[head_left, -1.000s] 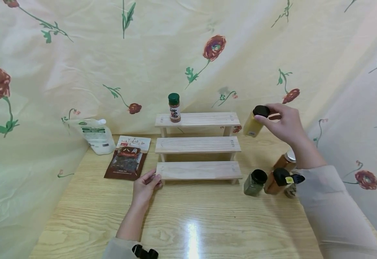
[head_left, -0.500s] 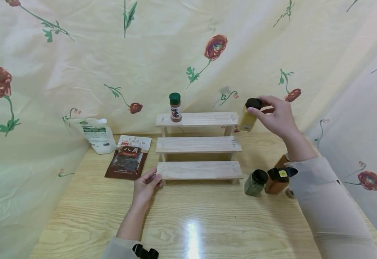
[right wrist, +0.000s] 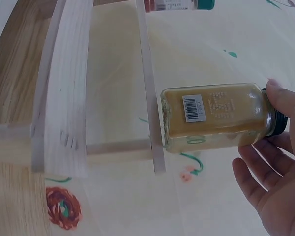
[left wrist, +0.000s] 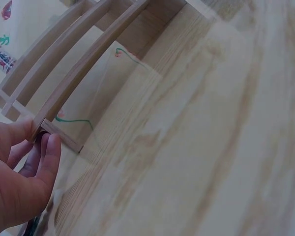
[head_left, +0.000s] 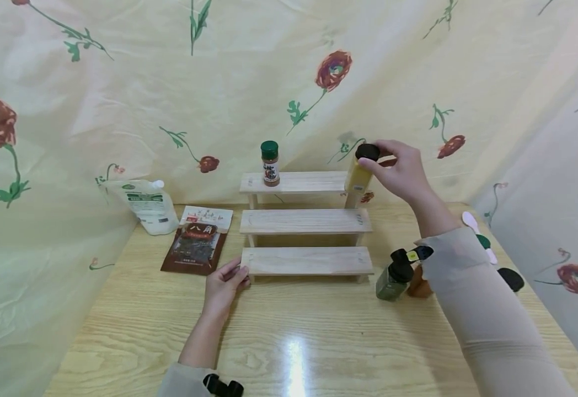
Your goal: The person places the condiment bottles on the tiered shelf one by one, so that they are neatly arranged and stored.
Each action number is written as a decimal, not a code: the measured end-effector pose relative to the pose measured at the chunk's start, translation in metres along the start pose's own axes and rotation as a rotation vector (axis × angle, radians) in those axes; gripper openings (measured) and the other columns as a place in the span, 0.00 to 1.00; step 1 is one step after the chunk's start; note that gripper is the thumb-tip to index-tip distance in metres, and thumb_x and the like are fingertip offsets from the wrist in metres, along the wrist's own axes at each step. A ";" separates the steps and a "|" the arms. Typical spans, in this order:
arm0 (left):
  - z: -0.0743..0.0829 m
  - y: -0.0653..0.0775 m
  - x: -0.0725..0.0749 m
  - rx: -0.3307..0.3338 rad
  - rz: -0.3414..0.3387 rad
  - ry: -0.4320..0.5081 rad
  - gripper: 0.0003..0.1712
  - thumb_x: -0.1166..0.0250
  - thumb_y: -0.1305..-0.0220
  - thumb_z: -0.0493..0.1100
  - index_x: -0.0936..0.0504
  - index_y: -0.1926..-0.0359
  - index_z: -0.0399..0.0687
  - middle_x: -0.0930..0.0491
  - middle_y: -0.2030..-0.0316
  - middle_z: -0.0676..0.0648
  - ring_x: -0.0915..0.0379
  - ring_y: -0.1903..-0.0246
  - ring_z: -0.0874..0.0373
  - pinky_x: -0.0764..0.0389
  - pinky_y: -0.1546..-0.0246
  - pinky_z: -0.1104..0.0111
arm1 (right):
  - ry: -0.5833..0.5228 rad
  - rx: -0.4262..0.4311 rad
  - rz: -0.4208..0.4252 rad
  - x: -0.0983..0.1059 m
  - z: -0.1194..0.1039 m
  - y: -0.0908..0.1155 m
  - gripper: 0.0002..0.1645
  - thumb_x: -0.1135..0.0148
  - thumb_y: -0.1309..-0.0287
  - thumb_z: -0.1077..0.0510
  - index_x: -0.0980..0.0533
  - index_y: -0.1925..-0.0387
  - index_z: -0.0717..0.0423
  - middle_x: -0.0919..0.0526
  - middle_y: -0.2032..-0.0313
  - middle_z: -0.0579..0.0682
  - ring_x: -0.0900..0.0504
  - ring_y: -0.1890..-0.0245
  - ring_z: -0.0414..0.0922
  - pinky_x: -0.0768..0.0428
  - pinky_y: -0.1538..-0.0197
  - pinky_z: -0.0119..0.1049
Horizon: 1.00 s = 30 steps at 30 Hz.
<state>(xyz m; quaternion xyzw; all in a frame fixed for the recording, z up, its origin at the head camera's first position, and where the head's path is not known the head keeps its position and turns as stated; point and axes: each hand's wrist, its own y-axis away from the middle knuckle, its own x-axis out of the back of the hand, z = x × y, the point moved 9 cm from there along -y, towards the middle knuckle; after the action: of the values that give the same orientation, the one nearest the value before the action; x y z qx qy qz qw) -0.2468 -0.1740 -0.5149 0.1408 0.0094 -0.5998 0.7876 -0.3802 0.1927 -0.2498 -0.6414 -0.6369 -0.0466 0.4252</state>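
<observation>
Moved toward nine o'clock, my right hand pinches the yellow jar at the rack's two, my left hand gripping eight.

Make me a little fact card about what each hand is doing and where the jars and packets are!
Left hand: pinches the left end of the lowest step
Right hand: holds the yellow jar near its black cap
Yellow jar: tilted, by the top step's right end; touching unclear
Top step, near left end: green-capped bottle
Left of steps: brown packet, white pouch
Right of steps: green jar, partly hidden orange-brown jar
</observation>
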 end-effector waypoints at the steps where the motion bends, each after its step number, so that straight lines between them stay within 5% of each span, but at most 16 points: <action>1: 0.000 0.000 0.000 -0.001 -0.002 0.001 0.22 0.35 0.32 0.29 0.23 0.37 0.30 0.20 0.61 0.44 0.17 0.68 0.62 0.11 0.62 0.71 | -0.004 -0.001 -0.002 -0.002 -0.001 -0.002 0.26 0.29 0.37 0.53 0.20 0.43 0.65 0.17 0.50 0.60 0.23 0.55 0.41 0.21 0.58 0.18; 30: 0.002 0.001 0.001 0.005 0.001 0.008 0.23 0.34 0.33 0.29 0.23 0.38 0.29 0.20 0.63 0.45 0.17 0.69 0.60 0.10 0.62 0.69 | -0.041 0.031 -0.121 -0.073 -0.034 -0.046 0.23 0.28 0.38 0.51 0.19 0.47 0.61 0.18 0.52 0.57 0.21 0.53 0.51 0.21 0.55 0.41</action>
<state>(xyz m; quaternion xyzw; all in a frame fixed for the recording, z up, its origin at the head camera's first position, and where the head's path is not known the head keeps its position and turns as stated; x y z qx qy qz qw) -0.2459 -0.1753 -0.5132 0.1454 0.0111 -0.5988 0.7875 -0.4170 0.1079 -0.2496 -0.5960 -0.6836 -0.0494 0.4184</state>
